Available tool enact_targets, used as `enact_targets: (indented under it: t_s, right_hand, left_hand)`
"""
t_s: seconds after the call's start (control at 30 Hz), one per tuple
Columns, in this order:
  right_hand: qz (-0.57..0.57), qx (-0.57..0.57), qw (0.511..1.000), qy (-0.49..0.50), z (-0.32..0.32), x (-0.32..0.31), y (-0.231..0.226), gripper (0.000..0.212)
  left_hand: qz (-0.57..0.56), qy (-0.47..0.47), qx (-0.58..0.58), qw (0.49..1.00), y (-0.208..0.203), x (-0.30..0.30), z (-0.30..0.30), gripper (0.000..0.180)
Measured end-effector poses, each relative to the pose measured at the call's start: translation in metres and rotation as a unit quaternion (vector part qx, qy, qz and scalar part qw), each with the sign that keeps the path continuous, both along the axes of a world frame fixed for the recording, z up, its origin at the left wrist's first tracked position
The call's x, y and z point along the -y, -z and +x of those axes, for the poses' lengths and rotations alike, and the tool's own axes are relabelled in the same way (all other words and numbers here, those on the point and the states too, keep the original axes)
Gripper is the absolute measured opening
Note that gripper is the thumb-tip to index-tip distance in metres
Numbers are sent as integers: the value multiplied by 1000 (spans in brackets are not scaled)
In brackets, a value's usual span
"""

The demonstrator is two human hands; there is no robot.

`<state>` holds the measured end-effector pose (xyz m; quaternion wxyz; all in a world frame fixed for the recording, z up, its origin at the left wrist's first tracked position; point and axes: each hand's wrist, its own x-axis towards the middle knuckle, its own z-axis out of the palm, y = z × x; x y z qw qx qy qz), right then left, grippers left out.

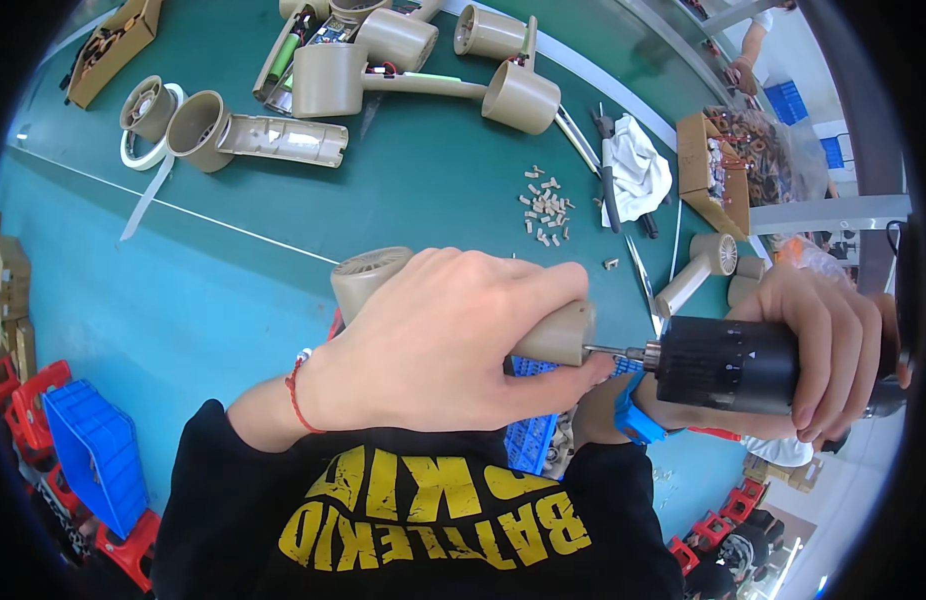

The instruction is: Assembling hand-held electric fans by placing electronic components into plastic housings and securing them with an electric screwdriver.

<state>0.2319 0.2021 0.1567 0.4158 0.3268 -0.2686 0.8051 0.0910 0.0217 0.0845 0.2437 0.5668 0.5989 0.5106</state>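
Observation:
My left hand (pixel 448 340) is wrapped over a beige hair-dryer-shaped housing (pixel 368 275). Its round vented head shows past my wrist side, while the handle's end pokes out between thumb and forefinger, pointing right. In my right hand (pixel 833 345) lies a black electric screwdriver (pixel 723 365), held level. The screwdriver's thin metal bit meets the end of the handle; whether it sits in a screw cannot be made out. Most of the handle is hidden under my left fingers.
Small beige parts (pixel 548 207) lie scattered on the green table (pixel 413 190). Several more beige housings (pixel 328 80) stand at the back, some opened with green cells. Pliers (pixel 608 170), a white cloth (pixel 640 170) and tweezers (pixel 643 280) lie right, near a cardboard box (pixel 698 170).

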Motion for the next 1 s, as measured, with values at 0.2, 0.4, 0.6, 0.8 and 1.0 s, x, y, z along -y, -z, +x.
enact_targets:
  t_s: [0.2, 0.4, 0.6, 0.8, 1.0]
  right_hand:
    - [122, 13, 992, -9, -27, 13, -3, 13]
    - [155, 6, 986, -65, -20, 1, -1, 18]
    - [84, 25, 996, 13, -31, 18, 7, 16]
    - [8, 140, 986, 85, -29, 5, 38, 46]
    - [-5, 149, 983, 105, -34, 4, 52, 58]
  left_hand:
    - [-22, -15, -64, 998, 0, -2, 0, 27]
    - [-40, 2, -64, 997, 3, -3, 1, 30]
    - [-133, -2, -14, 991, 1, -2, -4, 27]
    - [-86, -124, 65, 986, 4, -1, -15, 21]
    - [-132, -95, -48, 985, 0, -18, -15, 13]
